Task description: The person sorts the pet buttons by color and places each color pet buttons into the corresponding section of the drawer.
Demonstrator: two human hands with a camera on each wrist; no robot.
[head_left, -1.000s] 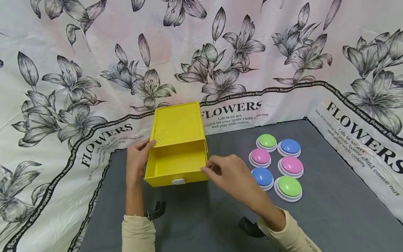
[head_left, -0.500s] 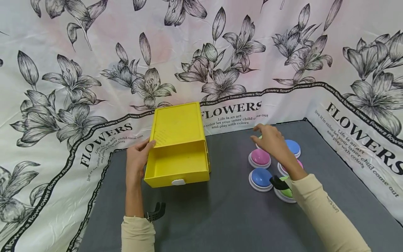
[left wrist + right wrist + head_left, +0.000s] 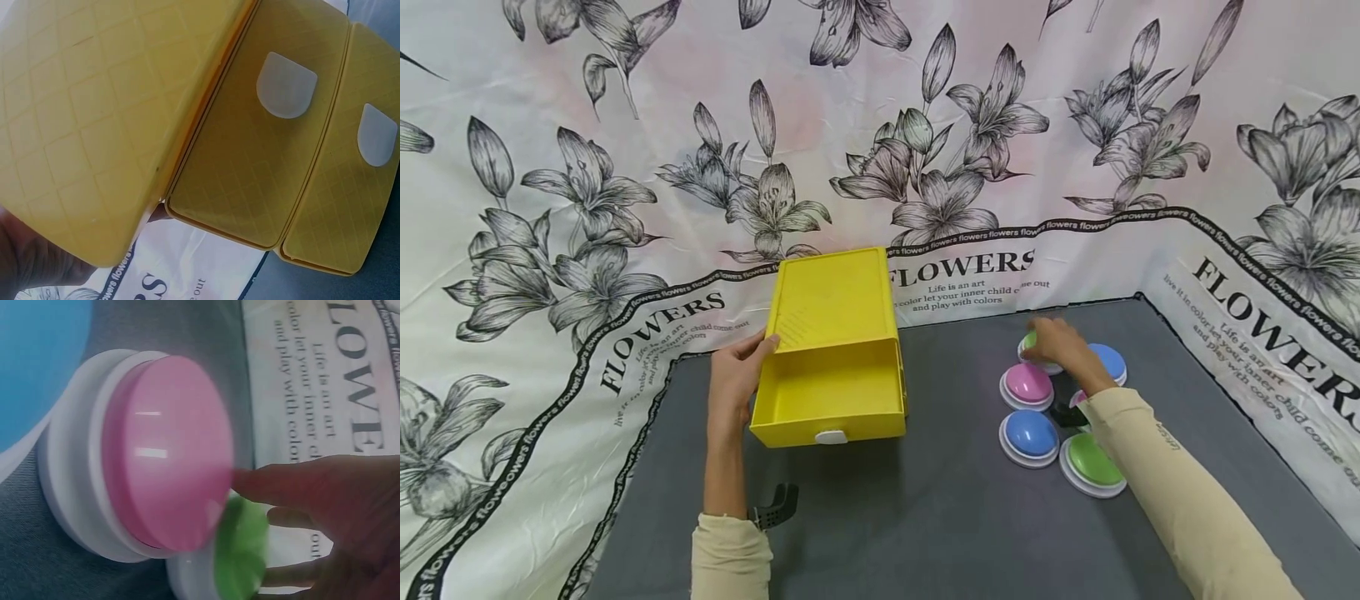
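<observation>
A yellow drawer box [image 3: 835,300] stands at the back middle, its top drawer [image 3: 827,429] pulled out with bare floor inside. My left hand [image 3: 739,371] grips the box's left side, thumb on the top corner. In the left wrist view two lower drawers [image 3: 244,150] with white tabs are pushed in, and the pulled-out one covers part of my fingers. Over to the right, my right hand [image 3: 1063,346] has its fingers curled round the far green push button [image 3: 1029,340], which has a white base. The right wrist view shows fingertips at that button, partly hidden behind a pink push button [image 3: 178,450].
Beside the right hand sit more domed push buttons: blue [image 3: 1032,433] and green [image 3: 1093,458] in front, another blue one [image 3: 1108,361] behind. My right forearm crosses above a second pink one. A floral cloth [image 3: 970,167] hangs behind the grey table [image 3: 925,517].
My right hand has left the drawer's front right corner, travelled right and back, and come down onto the far green push button. The left hand stays on the box. The head view shifted slightly.
</observation>
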